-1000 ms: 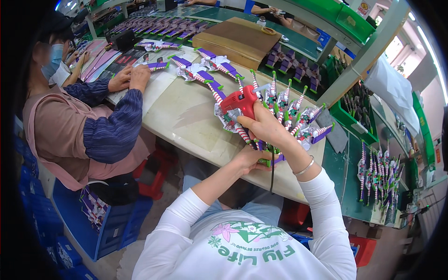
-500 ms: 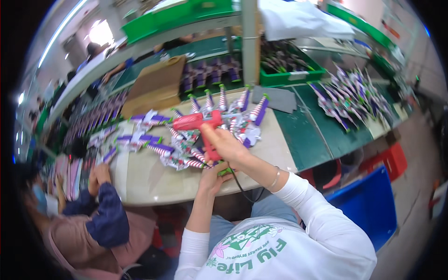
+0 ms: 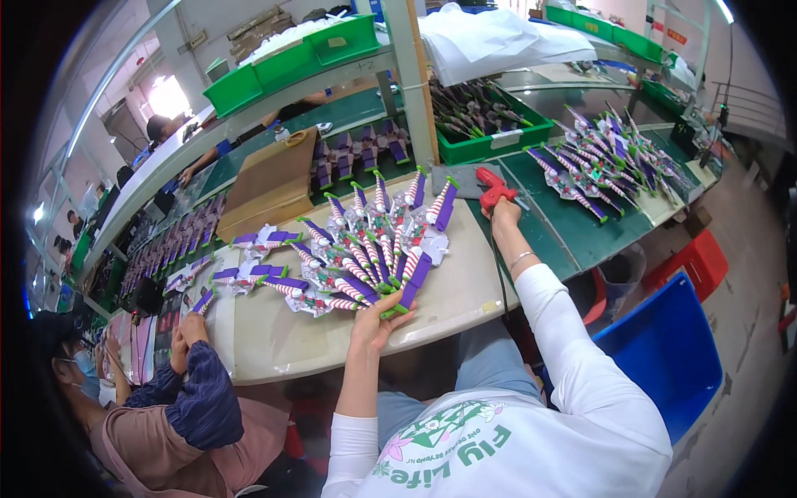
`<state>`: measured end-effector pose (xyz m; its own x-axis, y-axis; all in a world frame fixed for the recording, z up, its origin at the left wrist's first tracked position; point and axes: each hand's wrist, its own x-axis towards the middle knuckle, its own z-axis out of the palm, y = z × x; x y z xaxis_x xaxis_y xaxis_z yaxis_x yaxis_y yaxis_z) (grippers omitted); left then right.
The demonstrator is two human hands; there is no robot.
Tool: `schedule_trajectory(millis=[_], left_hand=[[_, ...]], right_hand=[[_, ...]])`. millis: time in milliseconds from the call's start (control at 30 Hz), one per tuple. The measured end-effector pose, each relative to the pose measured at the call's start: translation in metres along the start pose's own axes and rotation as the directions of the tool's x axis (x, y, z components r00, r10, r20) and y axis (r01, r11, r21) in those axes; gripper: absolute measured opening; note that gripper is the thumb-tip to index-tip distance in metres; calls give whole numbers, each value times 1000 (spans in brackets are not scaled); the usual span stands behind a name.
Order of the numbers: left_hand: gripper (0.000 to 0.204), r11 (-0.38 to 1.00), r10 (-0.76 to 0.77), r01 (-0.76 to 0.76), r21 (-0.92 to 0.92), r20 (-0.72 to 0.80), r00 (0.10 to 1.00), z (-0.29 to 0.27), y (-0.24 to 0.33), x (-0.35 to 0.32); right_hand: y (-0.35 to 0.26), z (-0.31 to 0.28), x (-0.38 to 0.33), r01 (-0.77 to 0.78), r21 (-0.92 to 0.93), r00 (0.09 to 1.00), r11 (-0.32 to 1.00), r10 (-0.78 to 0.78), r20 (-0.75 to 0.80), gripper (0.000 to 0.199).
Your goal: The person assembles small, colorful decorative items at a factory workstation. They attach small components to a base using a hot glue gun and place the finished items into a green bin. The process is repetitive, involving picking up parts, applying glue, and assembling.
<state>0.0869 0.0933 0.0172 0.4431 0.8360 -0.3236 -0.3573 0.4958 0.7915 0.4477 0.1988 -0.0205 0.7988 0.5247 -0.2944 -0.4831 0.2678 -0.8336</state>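
Observation:
My right hand (image 3: 506,218), fingers wrapped round its handle, grips a red hot glue gun (image 3: 493,187) beside the grey pad (image 3: 465,184). A dark cord hangs from the gun past the table's front edge. Near that edge, my left hand (image 3: 375,327) holds a purple toy part (image 3: 415,280) with a red-and-white striped piece and a green end. Just beyond it, several similar striped parts (image 3: 359,224) lie fanned out, green tips outward. Their white and purple ends overlap, so single pieces are hard to tell apart.
To the right lies a heap of striped parts (image 3: 598,162) on the green tabletop (image 3: 540,228). A green crate (image 3: 498,148) stands behind, next to a shelf post (image 3: 417,91). At left a co-worker's hands (image 3: 187,340) hold a similar part. A blue chair (image 3: 664,349) is at right.
My right hand has carried the glue gun from above the fanned parts to the right, by the grey pad. The part in my left hand now shows plainly.

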Motion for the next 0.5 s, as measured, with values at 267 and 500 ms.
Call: schedule_trajectory(millis=[267,500], left_hand=[[27,999,-28,26,-32,-65,997,-6,3,-12],[27,998,-38,34,-51,-62,997,6,5,-8]], right_hand=[[-3,-25,-130,575,-636,812,514,-455,367,43],[34,21,-239,-24,-359,834,933,217,508,73]])
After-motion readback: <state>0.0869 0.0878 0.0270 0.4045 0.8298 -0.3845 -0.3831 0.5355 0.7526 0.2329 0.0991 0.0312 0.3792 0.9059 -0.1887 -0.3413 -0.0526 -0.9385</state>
